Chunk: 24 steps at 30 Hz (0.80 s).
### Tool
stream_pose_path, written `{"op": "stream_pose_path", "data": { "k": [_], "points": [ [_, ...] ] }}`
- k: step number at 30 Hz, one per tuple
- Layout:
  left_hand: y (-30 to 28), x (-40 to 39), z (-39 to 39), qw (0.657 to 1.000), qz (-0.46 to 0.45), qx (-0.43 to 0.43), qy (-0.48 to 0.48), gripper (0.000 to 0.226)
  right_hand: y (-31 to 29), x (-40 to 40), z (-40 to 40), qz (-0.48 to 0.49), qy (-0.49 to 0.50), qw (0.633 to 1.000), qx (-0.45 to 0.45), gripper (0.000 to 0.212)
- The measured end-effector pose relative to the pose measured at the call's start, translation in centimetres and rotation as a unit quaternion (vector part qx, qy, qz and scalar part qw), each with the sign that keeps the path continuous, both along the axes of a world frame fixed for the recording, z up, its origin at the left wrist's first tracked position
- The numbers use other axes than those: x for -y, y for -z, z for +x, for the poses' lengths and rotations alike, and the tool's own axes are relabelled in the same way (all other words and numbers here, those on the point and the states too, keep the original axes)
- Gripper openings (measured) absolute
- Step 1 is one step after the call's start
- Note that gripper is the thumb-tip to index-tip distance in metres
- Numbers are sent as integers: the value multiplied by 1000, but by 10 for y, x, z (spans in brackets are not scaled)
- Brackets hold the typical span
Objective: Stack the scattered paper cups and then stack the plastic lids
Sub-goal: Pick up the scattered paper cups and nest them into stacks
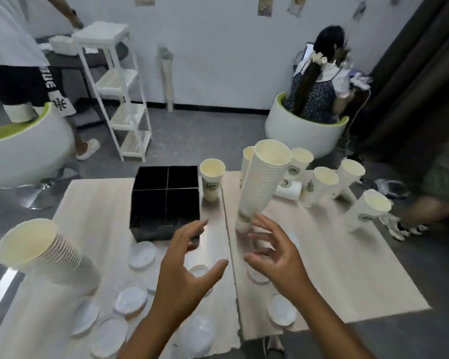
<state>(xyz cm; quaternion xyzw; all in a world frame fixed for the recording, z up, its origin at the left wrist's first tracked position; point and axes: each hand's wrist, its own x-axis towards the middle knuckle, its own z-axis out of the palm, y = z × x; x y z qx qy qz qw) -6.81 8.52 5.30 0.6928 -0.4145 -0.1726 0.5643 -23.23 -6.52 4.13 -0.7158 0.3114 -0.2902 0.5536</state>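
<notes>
A tall stack of paper cups (pixel 262 182) stands tilted near the middle of the table, just beyond my right hand (pixel 278 257). My right hand has loosely spread fingers and holds nothing. My left hand (pixel 184 273) hovers open beside it, also holding nothing. A second cup stack (pixel 44 252) leans at the near left. Single paper cups stand at the back: one (pixel 211 180) by the black box, several (pixel 322 186) at the right, one (pixel 367 212) far right, and one lying on its side (pixel 288 189). Clear plastic lids (pixel 130 299) lie scattered across the near table.
A black four-compartment box (pixel 166 200) sits at the table's back middle. A seam (pixel 231 255) runs between the two tabletops. White tub chairs (pixel 303 130), a white shelf rack (pixel 119 94) and people are behind the table.
</notes>
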Motion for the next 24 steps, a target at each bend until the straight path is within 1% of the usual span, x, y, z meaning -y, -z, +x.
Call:
{"op": "stream_pose_path", "data": {
  "k": [2,5,9,12,18,21,24],
  "points": [
    [4,36,-27,999,3,-14,45,72,6,24,-36,14,35,999,5,75],
    [12,92,-63,996,14,-25,85,73,16,68,-81,38,82,996,9,74],
    [27,162,-109,992,49,-35,109,75,30,132,-127,53,105,993,6,75],
    [33,212,-134,991,65,-44,112,76,40,179,-147,57,116,992,15,78],
    [42,312,-151,991,77,-80,78,74,57,261,-148,68,114,991,22,92],
    [53,358,-142,989,91,-84,80,75,67,293,-136,76,106,991,25,95],
    [65,397,-129,986,109,-97,82,78,80,320,-123,85,118,989,24,102]
  ]
}}
